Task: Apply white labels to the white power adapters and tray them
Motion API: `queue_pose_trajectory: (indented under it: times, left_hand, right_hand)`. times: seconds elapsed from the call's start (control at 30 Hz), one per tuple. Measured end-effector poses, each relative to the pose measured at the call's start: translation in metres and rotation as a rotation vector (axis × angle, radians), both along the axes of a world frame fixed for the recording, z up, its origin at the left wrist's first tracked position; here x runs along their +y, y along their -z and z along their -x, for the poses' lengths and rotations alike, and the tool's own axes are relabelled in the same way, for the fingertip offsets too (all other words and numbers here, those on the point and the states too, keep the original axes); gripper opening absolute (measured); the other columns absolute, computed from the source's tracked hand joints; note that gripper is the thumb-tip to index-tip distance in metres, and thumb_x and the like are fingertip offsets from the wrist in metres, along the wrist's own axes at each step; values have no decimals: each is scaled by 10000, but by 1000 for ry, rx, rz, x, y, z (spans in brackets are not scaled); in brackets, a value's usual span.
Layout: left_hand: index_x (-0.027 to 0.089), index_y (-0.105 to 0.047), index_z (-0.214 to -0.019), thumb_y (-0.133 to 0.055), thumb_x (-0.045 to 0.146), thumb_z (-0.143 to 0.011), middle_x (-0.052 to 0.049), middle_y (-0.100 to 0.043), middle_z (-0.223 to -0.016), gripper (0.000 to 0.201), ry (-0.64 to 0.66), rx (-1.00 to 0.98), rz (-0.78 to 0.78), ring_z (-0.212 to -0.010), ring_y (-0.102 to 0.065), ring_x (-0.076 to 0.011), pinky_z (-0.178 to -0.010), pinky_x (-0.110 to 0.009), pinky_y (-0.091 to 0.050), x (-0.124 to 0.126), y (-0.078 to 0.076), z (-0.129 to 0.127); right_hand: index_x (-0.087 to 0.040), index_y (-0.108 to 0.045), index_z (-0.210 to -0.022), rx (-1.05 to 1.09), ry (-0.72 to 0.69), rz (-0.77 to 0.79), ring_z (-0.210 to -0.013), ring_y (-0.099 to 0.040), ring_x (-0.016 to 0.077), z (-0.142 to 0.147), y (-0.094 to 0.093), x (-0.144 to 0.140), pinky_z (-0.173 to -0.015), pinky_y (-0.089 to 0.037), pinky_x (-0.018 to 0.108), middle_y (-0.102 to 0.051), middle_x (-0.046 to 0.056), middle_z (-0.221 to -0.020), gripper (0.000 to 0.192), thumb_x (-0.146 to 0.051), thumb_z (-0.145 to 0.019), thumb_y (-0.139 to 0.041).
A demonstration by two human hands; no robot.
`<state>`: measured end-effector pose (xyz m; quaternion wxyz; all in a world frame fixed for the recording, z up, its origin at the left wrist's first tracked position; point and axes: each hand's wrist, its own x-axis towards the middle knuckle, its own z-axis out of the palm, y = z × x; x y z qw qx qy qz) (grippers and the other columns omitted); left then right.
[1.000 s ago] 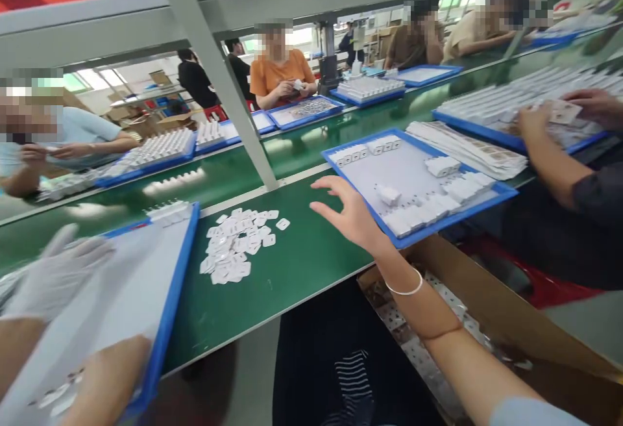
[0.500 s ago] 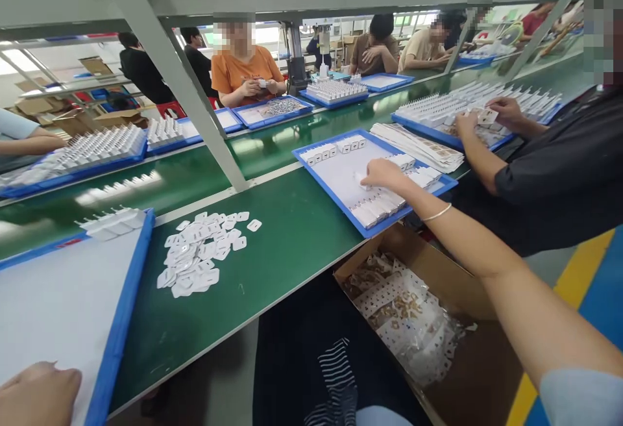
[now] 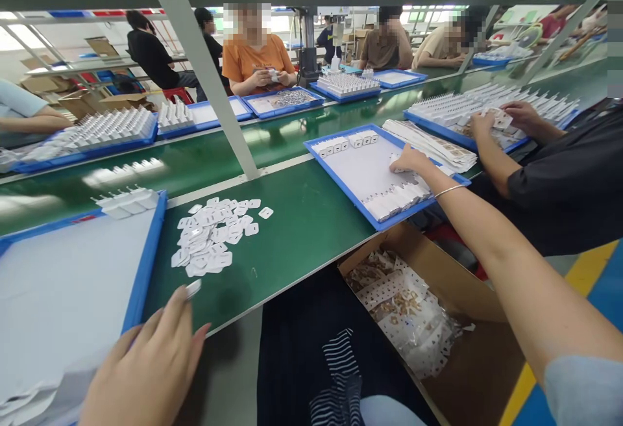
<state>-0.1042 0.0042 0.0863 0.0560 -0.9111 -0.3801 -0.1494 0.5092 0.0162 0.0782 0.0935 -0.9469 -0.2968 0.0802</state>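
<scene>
My left hand [image 3: 150, 354] reaches over the green bench beside the left tray. A small white plate [image 3: 193, 288] shows at its fingertips, just below a loose pile of flat white plates [image 3: 209, 234]; the grip is partly hidden. My right hand [image 3: 413, 161] is stretched over the blue-rimmed tray [image 3: 341, 186], its fingers closed round a white plastic piece [image 3: 395, 165]. In that tray, white housings [image 3: 333, 147] line the far edge, and a row of white pieces with thin pins [image 3: 396, 202] lies along the near side.
A left tray [image 3: 134, 309] holds white pronged housings [image 3: 129, 202]. An open carton [image 3: 452, 276] with bagged parts stands below the bench edge. Stacked sheets [image 3: 431, 143] lie behind the right tray. A slanted metal post [image 3: 204, 69] rises ahead. A co-worker's hands [image 3: 506, 117] work at right.
My left hand has moved right from the left tray to the bench near the pile, with a white plate now at its fingertips. The right hand stays over its tray. The view has shifted slightly.
</scene>
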Motion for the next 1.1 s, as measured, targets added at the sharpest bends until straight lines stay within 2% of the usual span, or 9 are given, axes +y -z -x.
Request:
queue_pose_trajectory:
  times: [0.1,0.17,0.33,0.43,0.53,0.63,0.77,0.9,1.1]
  left_hand:
    - [146,-720,-1104,-443,386,-957,-204,-655,-1352,395,82,97,-186,-1096,-693,-416,-865,-564,-543,5,-9,-47]
    - [125,-674,-1217,-518,358,-960,-179,-640,-1386,380,97,38,-255,-1132,-694,-371,-936,-498,-536,12,-10,-76]
    - [90,-546,-1380,-557,357,-958,-188,-514,-1517,499,206,-184,-270,-1359,-547,-375,-1080,-504,-467,41,-1,-141]
    - [116,-502,-1411,-610,284,-916,-178,-428,-1584,534,313,-190,-238,-1455,-438,-368,-1178,-527,-378,62,2,-161]
    - [116,-443,-1440,-653,129,-824,-186,-383,-1608,651,423,-129,-179,-1469,-419,-357,-1215,-533,-341,85,-3,-164]
    - [129,-391,-1471,-675,81,-763,-189,-338,-1628,764,446,-129,-27,-1400,-509,-351,-1130,-490,-465,112,-15,-158]
    - [147,-561,-1320,-766,183,-755,-168,-485,-1527,603,376,-151,174,-1267,-626,-327,-1031,-436,-550,149,-22,-153]
    - [159,-659,-1165,-733,227,-831,-132,-630,-1373,349,351,-230,165,-1262,-630,-280,-1074,-419,-524,167,-2,-152]
    - [153,-594,-1212,-648,219,-903,-161,-585,-1403,320,269,-407,102,-1300,-596,-272,-1063,-438,-525,170,27,-149]
  right_hand:
    - [-16,-323,-1464,4,-70,-49,-1169,-593,425,22,-13,-2,-934,-482,475,-601,289,-1260,946,-284,-693,-801]
    - [-95,-301,-1482,7,-172,-110,-1145,-603,402,50,-26,-4,-925,-486,461,-613,229,-1243,991,-295,-666,-828]
    - [-225,-331,-1449,215,-638,-432,-857,-661,307,168,-51,-7,-804,-526,438,-616,114,-1088,1057,-350,-566,-899]
    - [-264,-362,-1401,394,-796,-525,-713,-637,255,234,-48,1,-683,-531,403,-627,46,-961,971,-317,-574,-870]
    - [-259,-451,-1272,542,-835,-578,-739,-639,271,274,-35,24,-694,-534,412,-636,9,-848,804,-215,-562,-827]
    - [-232,-531,-1080,685,-794,-630,-845,-646,310,290,-26,58,-781,-545,457,-643,20,-830,656,-166,-506,-841]
    - [-211,-580,-980,897,-826,-628,-832,-670,264,294,-18,94,-802,-579,442,-668,22,-844,498,-166,-548,-823]
    - [-202,-603,-1084,1154,-848,-582,-695,-680,181,288,-2,109,-824,-610,423,-690,8,-814,447,-237,-680,-791]
    - [-186,-676,-940,1422,-848,-538,-845,-706,188,282,16,106,-907,-613,405,-702,50,-912,278,-346,-749,-800]
